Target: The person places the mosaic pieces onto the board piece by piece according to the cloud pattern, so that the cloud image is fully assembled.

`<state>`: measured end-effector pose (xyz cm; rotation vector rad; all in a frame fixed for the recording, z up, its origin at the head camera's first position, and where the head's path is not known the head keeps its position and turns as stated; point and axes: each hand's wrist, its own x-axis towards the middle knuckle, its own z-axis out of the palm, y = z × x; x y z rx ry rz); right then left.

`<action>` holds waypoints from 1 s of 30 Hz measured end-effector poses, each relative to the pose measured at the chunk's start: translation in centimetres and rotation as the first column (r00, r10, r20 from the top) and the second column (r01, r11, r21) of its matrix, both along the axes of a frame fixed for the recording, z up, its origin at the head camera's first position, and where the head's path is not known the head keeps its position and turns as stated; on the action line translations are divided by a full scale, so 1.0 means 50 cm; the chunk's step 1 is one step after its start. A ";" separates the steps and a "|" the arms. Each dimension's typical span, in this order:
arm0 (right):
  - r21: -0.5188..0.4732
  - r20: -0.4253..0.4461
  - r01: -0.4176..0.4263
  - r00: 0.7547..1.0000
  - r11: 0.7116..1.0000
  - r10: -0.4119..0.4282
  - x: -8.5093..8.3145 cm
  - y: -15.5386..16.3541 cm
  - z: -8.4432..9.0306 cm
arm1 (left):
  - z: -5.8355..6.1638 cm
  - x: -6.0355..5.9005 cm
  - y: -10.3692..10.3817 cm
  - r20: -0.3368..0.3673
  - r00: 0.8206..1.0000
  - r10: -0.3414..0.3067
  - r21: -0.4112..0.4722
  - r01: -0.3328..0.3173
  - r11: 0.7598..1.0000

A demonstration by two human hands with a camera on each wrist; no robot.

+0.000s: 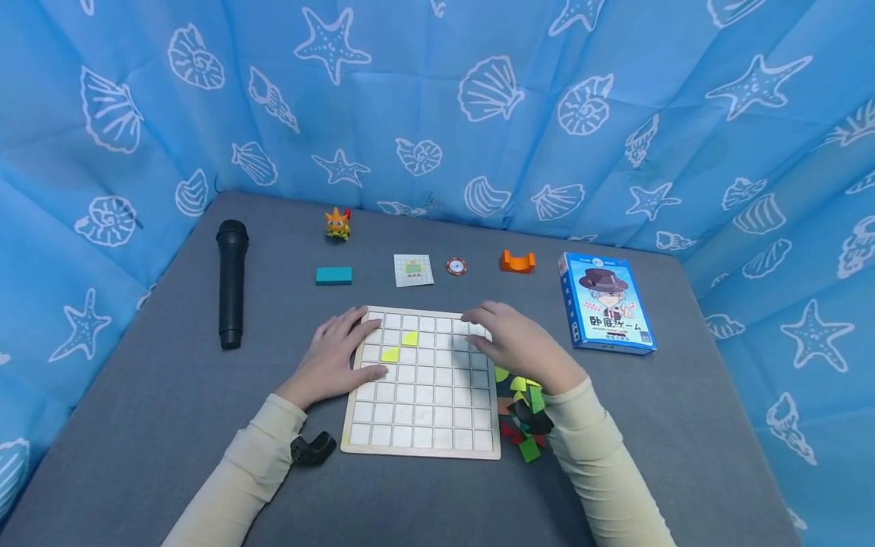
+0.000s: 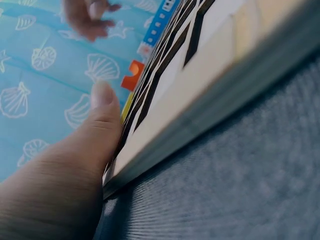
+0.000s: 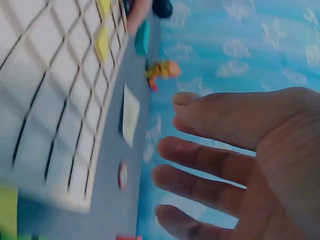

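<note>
A white wooden grid board [image 1: 424, 415] lies on the grey table, with two yellow pieces [image 1: 390, 354] in adjoining rows of its upper left part. My left hand [image 1: 331, 355] rests along the board's left edge, fingers spread; in the left wrist view its thumb [image 2: 102, 107] touches the board's edge. Over the upper right corner hovers my right hand [image 1: 516, 342]. The right wrist view shows its thumb and fingers apart, with nothing between them. Several loose coloured pieces [image 1: 529, 449] lie beside the board's right side, partly hidden by the right wrist.
Behind the board are a teal block [image 1: 333, 276], a printed card [image 1: 413, 270], a poker chip [image 1: 456, 266], an orange U-shaped block [image 1: 517, 262] and a small orange figure [image 1: 338, 224]. A black microphone [image 1: 232, 285] lies left, a blue game box [image 1: 608, 304] right.
</note>
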<state>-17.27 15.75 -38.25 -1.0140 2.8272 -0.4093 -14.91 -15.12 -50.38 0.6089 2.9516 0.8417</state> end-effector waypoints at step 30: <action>0.111 0.161 0.240 0.953 0.964 -0.256 0.062 0.162 -0.059 | 0.001 -0.001 -0.005 0.045 0.998 -0.043 -0.026 0.044 0.999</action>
